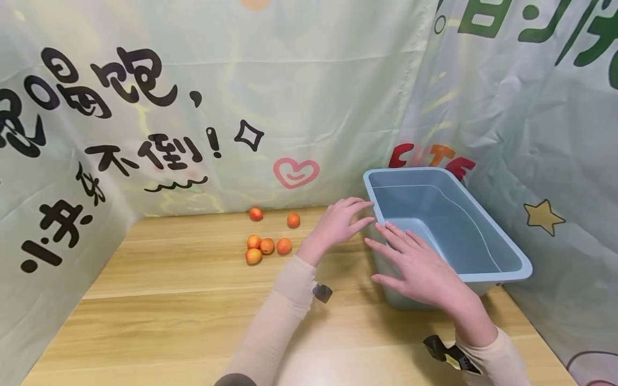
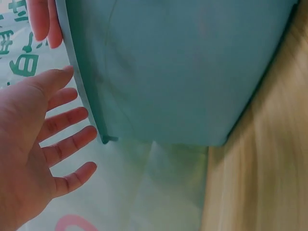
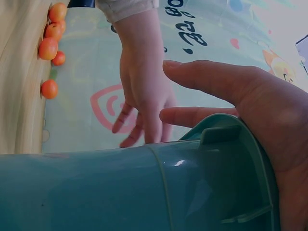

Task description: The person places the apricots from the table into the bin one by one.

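Note:
A blue plastic tub (image 1: 492, 276) stands upright on the right side of the table. My left hand (image 1: 338, 228) is beside the tub's left rim, fingers extended toward it; in the left wrist view its fingertips lie close to the rim, and I cannot tell whether they touch. Over the tub's near left corner, my right hand (image 1: 419, 267) spreads its fingers, with the fingertips close to the left hand. Neither hand grips anything. Several small orange-red round fruits (image 1: 267, 246) lie on the table left of my left hand.
The wooden table (image 1: 159, 321) extends left and toward me. Printed cloth (image 1: 328, 96) hangs behind it and along both sides. The tub stands near the right-hand cloth. Dark devices (image 1: 322, 292) are strapped to both wrists.

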Action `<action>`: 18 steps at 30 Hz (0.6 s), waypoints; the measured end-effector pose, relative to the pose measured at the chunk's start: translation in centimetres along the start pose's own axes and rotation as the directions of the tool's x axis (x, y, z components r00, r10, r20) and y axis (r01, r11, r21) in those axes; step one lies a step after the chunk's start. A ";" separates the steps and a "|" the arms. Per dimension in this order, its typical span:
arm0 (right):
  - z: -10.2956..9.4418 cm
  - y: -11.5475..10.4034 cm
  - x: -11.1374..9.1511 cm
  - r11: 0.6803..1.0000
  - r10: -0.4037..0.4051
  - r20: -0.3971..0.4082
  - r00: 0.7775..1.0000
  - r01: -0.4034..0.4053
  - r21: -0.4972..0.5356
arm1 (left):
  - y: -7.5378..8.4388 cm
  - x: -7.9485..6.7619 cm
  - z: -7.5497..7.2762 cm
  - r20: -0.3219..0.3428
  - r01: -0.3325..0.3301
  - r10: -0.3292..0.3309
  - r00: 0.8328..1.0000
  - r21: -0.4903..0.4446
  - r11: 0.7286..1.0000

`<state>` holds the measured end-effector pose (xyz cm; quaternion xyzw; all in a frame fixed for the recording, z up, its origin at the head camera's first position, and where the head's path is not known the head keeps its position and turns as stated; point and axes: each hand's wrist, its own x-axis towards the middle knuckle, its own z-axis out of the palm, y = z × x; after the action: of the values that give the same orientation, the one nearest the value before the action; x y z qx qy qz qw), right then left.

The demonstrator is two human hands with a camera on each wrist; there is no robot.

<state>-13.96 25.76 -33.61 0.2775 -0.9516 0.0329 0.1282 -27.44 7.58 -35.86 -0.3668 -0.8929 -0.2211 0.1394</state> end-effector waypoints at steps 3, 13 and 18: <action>0.0 0.0 0.0 1.000 0.004 0.002 1.000 -0.004 0.008 | -0.6 -0.7 0.3 0.003 0.018 -0.018 1.000 0.002 1.000; 0.1 -0.1 0.0 1.000 0.010 -0.003 1.000 -0.010 0.023 | -3.3 -3.5 0.4 -0.019 0.083 -0.082 0.996 0.029 0.996; 0.1 -0.1 0.0 1.000 0.015 0.001 1.000 -0.015 0.020 | -4.8 -4.8 0.2 -0.035 0.109 -0.106 0.994 0.092 0.990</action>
<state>-13.93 25.67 -33.66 0.2718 -0.9533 0.0434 0.1245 -27.57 1.82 -39.41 -0.3077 -0.9185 -0.1917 0.1577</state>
